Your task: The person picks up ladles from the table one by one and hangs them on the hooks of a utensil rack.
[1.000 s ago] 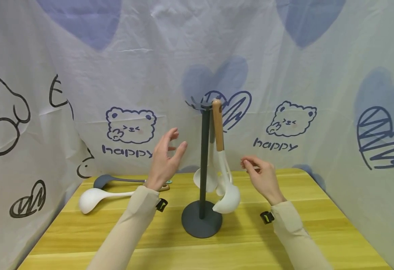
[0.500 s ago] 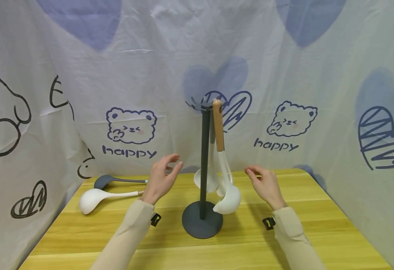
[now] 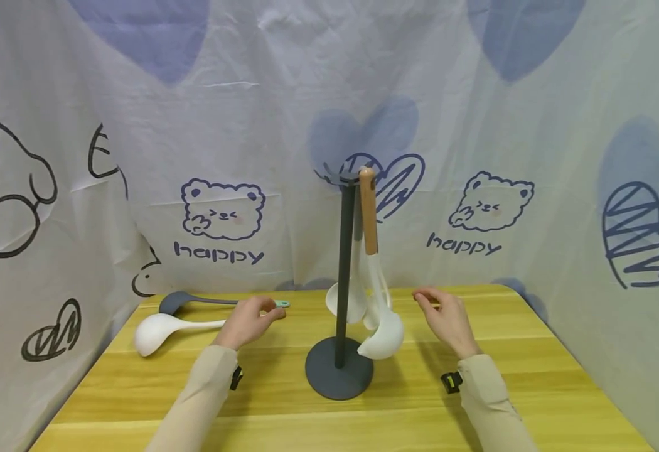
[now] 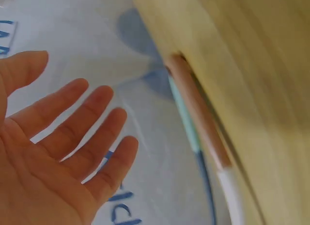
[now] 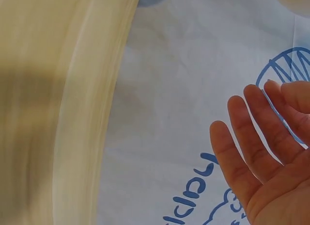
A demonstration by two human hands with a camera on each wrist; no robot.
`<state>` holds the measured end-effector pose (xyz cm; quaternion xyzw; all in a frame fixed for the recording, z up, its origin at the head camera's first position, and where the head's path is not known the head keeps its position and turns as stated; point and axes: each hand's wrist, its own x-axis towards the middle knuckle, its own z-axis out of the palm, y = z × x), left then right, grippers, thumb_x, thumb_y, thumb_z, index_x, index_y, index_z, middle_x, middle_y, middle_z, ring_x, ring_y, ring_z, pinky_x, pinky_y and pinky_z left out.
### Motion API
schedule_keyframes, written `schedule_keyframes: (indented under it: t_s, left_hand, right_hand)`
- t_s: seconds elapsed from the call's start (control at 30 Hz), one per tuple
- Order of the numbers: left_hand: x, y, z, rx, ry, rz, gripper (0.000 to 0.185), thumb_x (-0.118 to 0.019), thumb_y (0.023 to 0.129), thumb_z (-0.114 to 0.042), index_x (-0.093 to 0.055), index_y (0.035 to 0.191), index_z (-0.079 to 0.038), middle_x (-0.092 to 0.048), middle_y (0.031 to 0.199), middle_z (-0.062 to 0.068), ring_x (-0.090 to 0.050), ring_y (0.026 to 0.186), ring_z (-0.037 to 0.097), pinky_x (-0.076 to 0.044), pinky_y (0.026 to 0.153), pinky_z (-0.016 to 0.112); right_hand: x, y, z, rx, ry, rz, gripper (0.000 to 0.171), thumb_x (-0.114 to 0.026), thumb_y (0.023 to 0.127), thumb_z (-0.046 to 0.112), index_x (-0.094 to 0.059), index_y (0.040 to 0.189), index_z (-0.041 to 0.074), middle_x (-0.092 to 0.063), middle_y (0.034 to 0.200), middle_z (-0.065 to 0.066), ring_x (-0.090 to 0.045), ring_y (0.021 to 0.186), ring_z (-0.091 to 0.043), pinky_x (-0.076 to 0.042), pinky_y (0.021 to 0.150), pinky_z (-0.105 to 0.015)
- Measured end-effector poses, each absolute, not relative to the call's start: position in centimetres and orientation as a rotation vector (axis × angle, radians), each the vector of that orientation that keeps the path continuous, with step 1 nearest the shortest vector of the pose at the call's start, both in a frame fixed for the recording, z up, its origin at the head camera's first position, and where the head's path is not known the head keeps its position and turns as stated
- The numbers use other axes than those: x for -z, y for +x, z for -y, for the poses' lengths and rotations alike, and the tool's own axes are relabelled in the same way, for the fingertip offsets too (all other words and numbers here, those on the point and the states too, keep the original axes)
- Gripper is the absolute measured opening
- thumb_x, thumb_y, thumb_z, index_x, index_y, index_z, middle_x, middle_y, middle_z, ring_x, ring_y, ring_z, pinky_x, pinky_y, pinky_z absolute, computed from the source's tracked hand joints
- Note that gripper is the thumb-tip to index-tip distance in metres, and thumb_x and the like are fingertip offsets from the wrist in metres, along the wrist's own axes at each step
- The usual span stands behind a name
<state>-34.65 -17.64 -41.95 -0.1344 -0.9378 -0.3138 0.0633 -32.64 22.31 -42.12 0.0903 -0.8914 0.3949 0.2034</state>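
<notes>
Pale printed cloth backs a yellow wood-grain table, left hand and right hand above it, fingers loosely spread.

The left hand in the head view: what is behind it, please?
The handles of the dark ladle and the lying white ladle pass behind the left hand. It hides most of the white one's brown grip, visible in the left wrist view.

White ladle with brown handle lay on wooden table, bowl end left. Dark grey ladle, mint handle, lay just behind, roughly parallel. Wooden-handled white ladle hung from dark stand, bowl lowest.
</notes>
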Motion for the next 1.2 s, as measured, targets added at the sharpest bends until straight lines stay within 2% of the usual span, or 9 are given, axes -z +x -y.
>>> schedule_keyframes:
  t_s: [0.07,0.13,0.3,0.43,0.5,0.6,0.8,1.03,1.2]
  left_hand:
    - [42.4,-34.8,18.2,0.896,-0.355,2.857,0.025,-0.061,0.096,-0.035,-0.074,0.091,-0.014,-0.072,0.104,0.008,-0.064,0.084,0.021,-0.052,0.07,0.038]
    - [42.7,-34.9,18.6,0.835,-0.302,2.877,0.027,-0.061,0.096,-0.034,-0.073,0.092,-0.01,-0.071,0.102,0.011,-0.061,0.079,0.023,-0.05,0.066,0.037]
    - [43.4,-34.8,19.6,0.596,-0.216,2.875,0.029,-0.065,0.093,-0.026,-0.071,0.106,-0.001,-0.07,0.103,0.017,-0.066,0.091,0.033,-0.055,0.079,0.049]
    - [44.1,-34.3,20.3,0.464,-0.186,2.886,0.026,-0.069,0.091,-0.021,-0.068,0.106,-0.001,-0.067,0.1,0.018,-0.063,0.089,0.036,-0.053,0.074,0.052]
    - [44.4,-34.1,20.6,0.445,-0.165,2.91,0.03,-0.069,0.091,-0.02,-0.065,0.112,0.001,-0.065,0.105,0.021,-0.061,0.094,0.039,-0.052,0.076,0.055]
    - [44.6,-33.8,21.0,0.473,-0.124,2.945,0.045,-0.066,0.092,-0.019,-0.057,0.129,0.005,-0.058,0.124,0.029,-0.054,0.113,0.047,-0.048,0.089,0.063]
    - [44.8,-33.8,21.4,0.512,-0.127,2.997,0.048,-0.062,0.095,-0.016,-0.051,0.136,0.007,-0.051,0.135,0.032,-0.047,0.123,0.053,-0.042,0.097,0.067]
    - [45.3,-33.8,22.2,0.485,-0.071,3.045,0.052,-0.059,0.095,-0.014,-0.045,0.142,0.002,-0.042,0.144,0.032,-0.032,0.134,0.055,-0.019,0.109,0.075]
    - [45.5,-33.7,23.1,0.468,-0.077,3.092,0.057,-0.056,0.092,-0.009,-0.039,0.145,0.002,-0.031,0.151,0.033,-0.021,0.139,0.057,-0.008,0.111,0.076]
  right_hand:
    - [42.2,-32.7,-22.4,-1.087,0.259,2.489,0.027,-0.055,0.102,0.023,-0.069,0.117,0.007,-0.071,0.114,-0.014,-0.065,0.107,-0.032,-0.057,0.087,-0.047]
    - [42.3,-32.7,-22.4,-1.075,0.256,2.493,0.027,-0.055,0.101,0.024,-0.07,0.117,0.007,-0.071,0.113,-0.013,-0.065,0.106,-0.032,-0.057,0.087,-0.047]
    - [42.4,-32.7,-22.4,-1.066,0.258,2.503,0.029,-0.055,0.101,0.026,-0.07,0.118,0.007,-0.071,0.114,-0.013,-0.066,0.108,-0.031,-0.057,0.088,-0.047]
    - [42.5,-32.8,-22.4,-1.065,0.254,2.511,0.028,-0.055,0.101,0.025,-0.07,0.117,0.006,-0.071,0.113,-0.013,-0.066,0.106,-0.031,-0.057,0.089,-0.046]
    - [42.5,-32.8,-22.4,-1.064,0.258,2.519,0.029,-0.055,0.101,0.025,-0.07,0.117,0.006,-0.071,0.113,-0.013,-0.066,0.106,-0.031,-0.057,0.089,-0.046]
    - [42.4,-32.8,-22.4,-1.064,0.265,2.527,0.03,-0.055,0.101,0.026,-0.069,0.118,0.006,-0.071,0.114,-0.013,-0.066,0.106,-0.031,-0.057,0.09,-0.046]
    - [42.6,-33.1,-22.6,-1.04,0.303,2.55,0.028,-0.056,0.101,0.023,-0.069,0.117,0.004,-0.071,0.113,-0.015,-0.066,0.106,-0.032,-0.056,0.09,-0.047]
    - [43.6,-33.4,-22.8,-0.995,0.375,2.618,0.024,-0.058,0.099,0.017,-0.07,0.114,0.004,-0.072,0.111,-0.014,-0.067,0.102,-0.034,-0.055,0.089,-0.049]
    - [44.2,-33.4,-22.9,-0.982,0.431,2.682,0.025,-0.058,0.099,0.018,-0.069,0.116,0.003,-0.071,0.113,-0.015,-0.066,0.104,-0.034,-0.054,0.09,-0.049]
